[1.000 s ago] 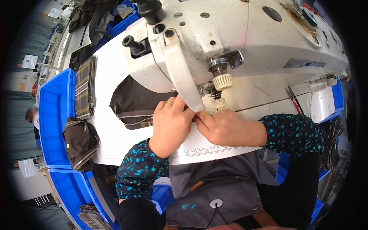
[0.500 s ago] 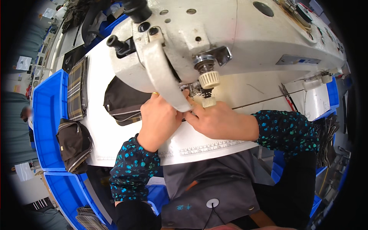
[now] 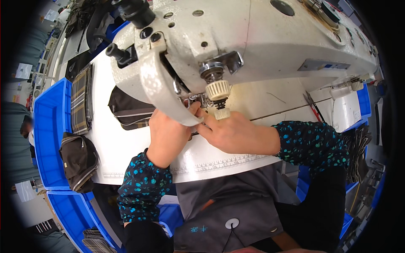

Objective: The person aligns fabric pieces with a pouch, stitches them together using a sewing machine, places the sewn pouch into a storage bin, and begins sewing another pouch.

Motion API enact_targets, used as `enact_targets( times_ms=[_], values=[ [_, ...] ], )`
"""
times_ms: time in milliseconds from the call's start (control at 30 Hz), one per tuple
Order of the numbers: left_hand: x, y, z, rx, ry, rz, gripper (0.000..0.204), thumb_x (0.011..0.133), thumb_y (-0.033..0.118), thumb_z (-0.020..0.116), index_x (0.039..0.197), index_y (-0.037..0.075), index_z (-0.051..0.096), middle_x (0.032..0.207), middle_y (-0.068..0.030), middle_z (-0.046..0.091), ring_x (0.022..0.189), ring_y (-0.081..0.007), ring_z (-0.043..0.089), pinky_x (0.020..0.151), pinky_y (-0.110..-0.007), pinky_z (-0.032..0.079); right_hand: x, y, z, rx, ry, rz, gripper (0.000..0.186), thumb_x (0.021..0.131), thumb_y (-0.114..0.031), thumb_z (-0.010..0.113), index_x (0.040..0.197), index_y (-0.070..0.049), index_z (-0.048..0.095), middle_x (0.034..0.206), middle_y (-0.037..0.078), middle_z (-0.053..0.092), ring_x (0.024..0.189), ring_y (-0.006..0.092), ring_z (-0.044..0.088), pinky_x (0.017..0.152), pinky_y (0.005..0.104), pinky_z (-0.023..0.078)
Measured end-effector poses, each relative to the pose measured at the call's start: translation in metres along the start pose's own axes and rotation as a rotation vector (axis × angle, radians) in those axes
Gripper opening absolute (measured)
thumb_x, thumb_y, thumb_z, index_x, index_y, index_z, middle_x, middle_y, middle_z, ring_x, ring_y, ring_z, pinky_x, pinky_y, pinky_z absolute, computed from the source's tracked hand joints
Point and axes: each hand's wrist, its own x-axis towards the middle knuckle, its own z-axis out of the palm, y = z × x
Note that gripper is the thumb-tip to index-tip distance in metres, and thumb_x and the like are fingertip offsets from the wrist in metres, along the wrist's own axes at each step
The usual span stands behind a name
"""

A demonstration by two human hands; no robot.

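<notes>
A dark brown zippered fabric pouch [image 3: 126, 110] lies under the head of a white sewing machine [image 3: 177, 63], its near edge reaching in under my hands. My left hand [image 3: 168, 134] is closed on that edge, its fingertips partly hidden by the machine's curved white lever [image 3: 162, 90]. From the right, my right hand [image 3: 236, 134] pinches the same edge just in front of the presser foot [image 3: 195, 100]. Thumb and fingers of both hands nearly meet there. What lies exactly between the fingertips is mostly covered.
Blue bins [image 3: 52, 135] line the table's left side, with a brown pouch [image 3: 79, 160] and folded plaid cloth [image 3: 81, 101] beside them. Scissors [image 3: 313, 107] rest at the right on the white table [image 3: 122, 156]. A printed ruler [image 3: 223, 163] runs along its front edge.
The whole view has shifted slightly, so the machine appears further left. Both hands keep their hold at the presser foot, and the pouch has moved little, perhaps slightly left.
</notes>
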Motion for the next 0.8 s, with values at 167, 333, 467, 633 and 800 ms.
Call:
enact_targets(
  times_ms=[167,333,467,633,800],
  values=[
    [0.000,-0.001,0.006,-0.105,0.024,-0.036,0.036,0.072,0.007,0.075,0.107,0.014,0.078,0.093,-0.0074,0.065,0.084,-0.0290,0.066,0.066,-0.040,0.053,-0.001,0.001,0.001,-0.012,0.011,-0.015,0.017,0.080,-0.014,0.065,0.093,-0.004,0.062,0.069,0.003,0.055,0.056,0.0173,0.063,0.044,0.0326,0.047],
    [0.001,0.006,0.003,-0.128,0.028,-0.066,0.034,0.071,-0.002,0.072,0.103,0.009,0.079,0.086,-0.0090,0.059,0.078,-0.0297,0.064,0.064,-0.040,0.051,-0.001,0.002,0.004,-0.022,0.016,-0.023,0.018,0.080,-0.014,0.065,0.094,-0.003,0.063,0.069,0.004,0.055,0.056,0.0172,0.063,0.044,0.0327,0.047],
    [0.000,0.004,0.002,-0.063,-0.033,-0.065,0.038,0.076,0.015,0.077,0.113,0.019,0.078,0.095,-0.0038,0.071,0.084,-0.0284,0.068,0.059,-0.040,0.055,0.000,0.001,0.003,-0.028,0.014,-0.017,0.018,0.081,-0.014,0.065,0.095,-0.002,0.064,0.069,0.004,0.056,0.056,0.0166,0.063,0.044,0.0322,0.047],
    [0.001,0.010,0.004,-0.033,-0.048,-0.081,0.041,0.077,0.014,0.075,0.118,0.020,0.075,0.092,-0.0058,0.071,0.081,-0.0307,0.068,0.058,-0.041,0.055,-0.001,0.001,0.003,-0.069,0.015,0.000,0.015,0.081,-0.015,0.065,0.092,-0.004,0.064,0.069,0.003,0.056,0.054,0.0162,0.063,0.043,0.0319,0.047],
    [0.005,0.016,0.002,-0.004,-0.070,-0.104,0.041,0.080,0.012,0.071,0.121,0.017,0.071,0.097,-0.0077,0.070,0.085,-0.0340,0.067,0.061,-0.043,0.056,-0.001,0.003,0.002,-0.094,0.024,0.022,0.012,0.080,-0.015,0.066,0.087,-0.007,0.062,0.069,0.003,0.058,0.052,0.0165,0.063,0.043,0.0324,0.046]
  ],
)
